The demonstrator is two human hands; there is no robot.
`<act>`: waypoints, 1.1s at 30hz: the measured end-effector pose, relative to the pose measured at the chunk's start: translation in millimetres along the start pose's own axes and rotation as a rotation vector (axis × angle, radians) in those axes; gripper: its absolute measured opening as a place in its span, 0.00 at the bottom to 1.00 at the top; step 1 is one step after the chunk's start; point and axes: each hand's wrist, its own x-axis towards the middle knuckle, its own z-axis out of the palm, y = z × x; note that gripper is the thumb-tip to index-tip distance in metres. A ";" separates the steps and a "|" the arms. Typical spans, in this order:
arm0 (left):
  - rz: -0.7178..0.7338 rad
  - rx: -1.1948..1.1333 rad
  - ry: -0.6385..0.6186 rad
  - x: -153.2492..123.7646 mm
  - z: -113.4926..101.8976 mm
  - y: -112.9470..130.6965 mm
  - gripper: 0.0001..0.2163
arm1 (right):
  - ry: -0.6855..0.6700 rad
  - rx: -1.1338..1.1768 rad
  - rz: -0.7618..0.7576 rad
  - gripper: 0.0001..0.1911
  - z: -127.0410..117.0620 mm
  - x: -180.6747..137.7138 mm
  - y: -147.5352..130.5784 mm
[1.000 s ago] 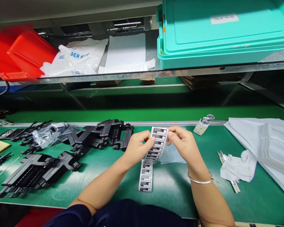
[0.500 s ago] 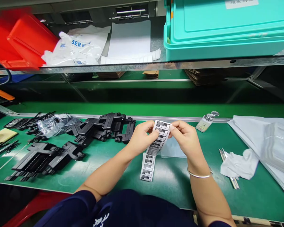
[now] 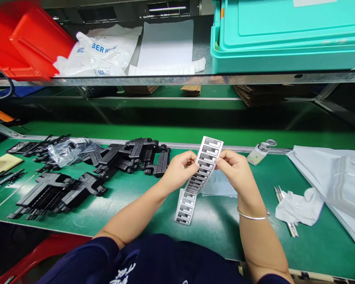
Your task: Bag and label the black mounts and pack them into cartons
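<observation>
A long white strip of printed labels is held upright over the green mat, its lower end resting on the mat. My left hand pinches its left edge and my right hand pinches its right edge, both with fingers closed. A silver bangle circles my right wrist. A clear plastic sheet lies flat just behind the strip.
Black plastic parts and more of them lie at the left, with a crumpled clear bag. A small glass bottle, tweezers, a white cloth and white sheets sit right. Shelf above holds a teal crate and red bins.
The strip has slid upward between my fingers, so more labels now stand above my hands. My hands stayed almost where they were, and my view shifted a little.
</observation>
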 end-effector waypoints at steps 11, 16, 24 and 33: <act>0.013 -0.096 0.093 2.4 -2.1 2.8 0.08 | -0.184 -0.158 0.015 0.11 8.4 0.6 -2.9; -0.068 -0.078 -0.031 -3.6 -1.8 -0.3 0.07 | -0.121 -0.091 0.030 0.10 5.8 1.2 1.5; -0.016 -0.095 0.117 3.7 -5.5 1.3 0.06 | -0.267 -0.153 0.016 0.08 11.8 1.8 0.4; -0.044 -0.077 -0.077 -6.3 -4.7 -5.8 0.09 | -0.146 -0.097 0.008 0.10 8.5 2.1 3.9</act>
